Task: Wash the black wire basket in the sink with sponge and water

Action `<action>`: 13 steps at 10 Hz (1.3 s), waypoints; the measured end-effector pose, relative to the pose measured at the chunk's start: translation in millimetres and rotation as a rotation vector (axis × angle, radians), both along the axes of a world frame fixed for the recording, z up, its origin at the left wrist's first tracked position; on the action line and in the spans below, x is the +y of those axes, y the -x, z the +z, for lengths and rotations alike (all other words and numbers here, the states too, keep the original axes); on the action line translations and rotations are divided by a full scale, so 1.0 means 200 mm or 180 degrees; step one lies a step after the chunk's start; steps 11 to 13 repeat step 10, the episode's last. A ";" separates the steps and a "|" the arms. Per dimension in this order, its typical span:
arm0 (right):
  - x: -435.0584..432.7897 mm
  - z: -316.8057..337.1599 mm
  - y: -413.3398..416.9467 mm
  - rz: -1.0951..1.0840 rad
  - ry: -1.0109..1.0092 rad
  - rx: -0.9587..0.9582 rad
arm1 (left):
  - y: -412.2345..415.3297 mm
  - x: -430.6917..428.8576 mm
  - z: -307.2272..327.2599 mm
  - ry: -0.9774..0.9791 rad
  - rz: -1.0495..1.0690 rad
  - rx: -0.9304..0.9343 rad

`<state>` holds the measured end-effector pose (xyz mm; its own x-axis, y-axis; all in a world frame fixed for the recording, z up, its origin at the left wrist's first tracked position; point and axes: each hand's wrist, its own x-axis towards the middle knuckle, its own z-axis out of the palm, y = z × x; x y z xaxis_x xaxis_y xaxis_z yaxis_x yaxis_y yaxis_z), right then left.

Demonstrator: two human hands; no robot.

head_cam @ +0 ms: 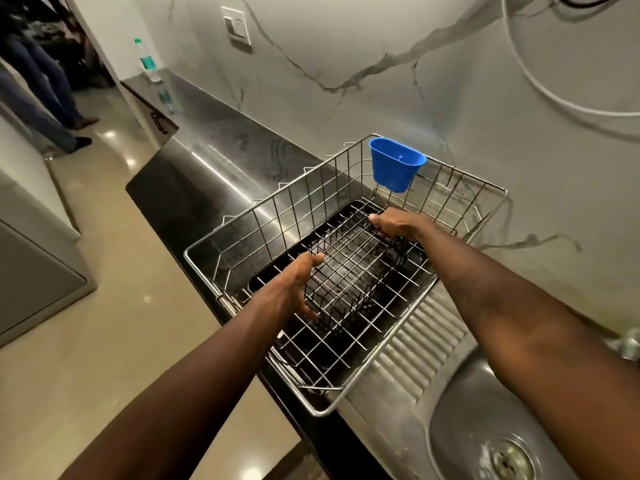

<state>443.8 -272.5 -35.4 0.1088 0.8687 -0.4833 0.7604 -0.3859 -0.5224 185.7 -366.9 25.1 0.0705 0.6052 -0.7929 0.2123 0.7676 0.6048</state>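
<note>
The black wire basket (pixel 353 271) lies upside down inside a large steel dish rack (pixel 221 237) on the counter. My left hand (pixel 294 289) grips the basket's near left end, thumb over its edge. My right hand (pixel 398 225) holds its far right end, fingers curled over the wires. The steel sink (pixel 460 420) with its drain (pixel 509 462) lies at the lower right, beside a ribbed drainboard (pixel 415 351). No sponge is in view.
A blue plastic cup (pixel 396 166) hangs on the rack's far rim. A dark counter (pixel 221 150) runs left along the marble wall, with a bottle (pixel 147 60) at its far end. A person's legs (pixel 38 98) stand on the floor at the upper left.
</note>
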 end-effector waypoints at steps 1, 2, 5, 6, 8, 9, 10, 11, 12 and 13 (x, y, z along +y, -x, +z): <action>0.01 0.01 0.01 0.0035 0.0005 -0.0135 | -0.01 0.01 -0.02 0.0046 -0.0007 -0.0006; 0.01 0.01 0.03 0.0086 0.0016 -0.0185 | -0.02 0.02 -0.03 0.0086 -0.0069 0.0017; -0.04 0.05 0.04 0.0144 -0.0010 -0.0227 | 0.00 0.03 -0.06 0.0164 -0.0025 -0.0011; -0.06 0.05 0.05 0.0188 -0.0125 -0.0298 | 0.00 0.03 -0.04 0.0113 -0.0100 0.0065; -0.14 0.14 0.10 0.0128 -0.0553 -0.0428 | -0.04 0.06 0.01 -0.0698 -0.0147 0.0201; -0.24 0.19 0.12 -0.0007 -0.0719 -0.0461 | -0.06 0.06 0.06 -0.1025 -0.0393 -0.0021; -0.31 0.25 0.16 -0.0180 -0.1048 -0.0443 | -0.07 0.07 0.05 -0.1079 -0.0302 -0.0253; -0.31 0.25 0.16 -0.0180 -0.1048 -0.0443 | -0.07 0.07 0.05 -0.1079 -0.0302 -0.0253; -0.31 0.25 0.16 -0.0180 -0.1048 -0.0443 | -0.07 0.07 0.05 -0.1079 -0.0302 -0.0253; -0.31 0.25 0.16 -0.0180 -0.1048 -0.0443 | -0.07 0.07 0.05 -0.1079 -0.0302 -0.0253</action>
